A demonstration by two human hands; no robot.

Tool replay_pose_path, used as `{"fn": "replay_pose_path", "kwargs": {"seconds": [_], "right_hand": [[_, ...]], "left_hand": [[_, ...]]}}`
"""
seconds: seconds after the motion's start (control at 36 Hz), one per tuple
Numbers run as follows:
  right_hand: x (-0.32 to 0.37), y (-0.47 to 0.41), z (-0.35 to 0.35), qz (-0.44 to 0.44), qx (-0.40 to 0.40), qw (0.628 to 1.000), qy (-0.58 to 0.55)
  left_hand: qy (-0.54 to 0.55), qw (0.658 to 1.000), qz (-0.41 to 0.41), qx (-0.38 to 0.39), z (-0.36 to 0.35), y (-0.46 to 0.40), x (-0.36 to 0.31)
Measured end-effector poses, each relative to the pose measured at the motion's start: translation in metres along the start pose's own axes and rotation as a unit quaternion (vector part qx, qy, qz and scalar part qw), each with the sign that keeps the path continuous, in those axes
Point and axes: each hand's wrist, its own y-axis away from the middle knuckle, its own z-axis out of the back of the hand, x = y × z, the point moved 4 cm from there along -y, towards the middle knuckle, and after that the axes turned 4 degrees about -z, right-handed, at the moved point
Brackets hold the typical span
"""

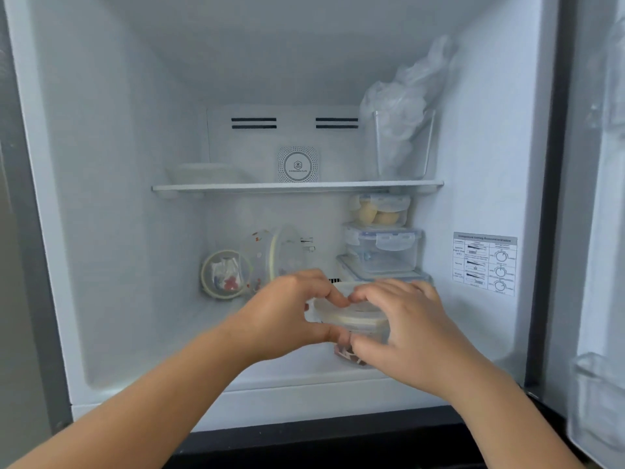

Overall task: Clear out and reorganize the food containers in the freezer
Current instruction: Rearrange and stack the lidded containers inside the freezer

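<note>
Gripping one round lidded container from both sides, the left hand and the right hand wrap around it just above the freezer floor, near the front edge and right of the middle; thumbs and fingertips nearly meet around its pale lid, and reddish food shows through its clear wall below the right thumb. Against the right wall of the lower compartment stands a stack of three clear boxes with snap lids: a wide flat one at the bottom, partly hidden by the right hand, a deeper one on it, and a small one holding pale round pieces on top, just under the shelf. Toward the back left of the floor lie two round containers on their sides, a small one showing its lid and a larger one touching it. On the shelf's right end stands one tall clear tub stuffed with a plastic bag; at the shelf's left end lies one flat white tray.
</note>
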Motion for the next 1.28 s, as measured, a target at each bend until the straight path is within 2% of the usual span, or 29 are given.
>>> {"fn": "replay_pose_path", "kwargs": {"seconds": [0.31,0.47,0.75,0.86,1.08,1.28], "right_hand": [[-0.005,0.015,0.006,-0.017,-0.026,0.999,0.03],[-0.02,0.023,0.008,-0.092,-0.055,0.982,0.153],[-0.03,0.028,0.01,-0.184,-0.079,0.964,0.173],[-0.015,0.023,0.005,-0.169,-0.084,0.967,0.168],[0.031,-0.037,-0.02,-0.068,-0.065,0.991,0.095],[0.05,-0.113,-0.067,-0.081,0.011,0.992,0.094]], "left_hand": [[0.097,0.994,0.006,0.049,-0.001,0.003,-0.003],[0.019,0.998,-0.001,0.055,-0.007,0.016,0.005],[-0.013,0.994,0.07,0.079,0.007,0.048,0.05],[-0.044,0.992,0.094,0.071,0.017,0.057,0.065],[-0.121,0.98,0.148,0.049,0.023,0.069,0.084],[-0.135,0.976,0.172,0.005,0.033,0.071,0.089]]}}
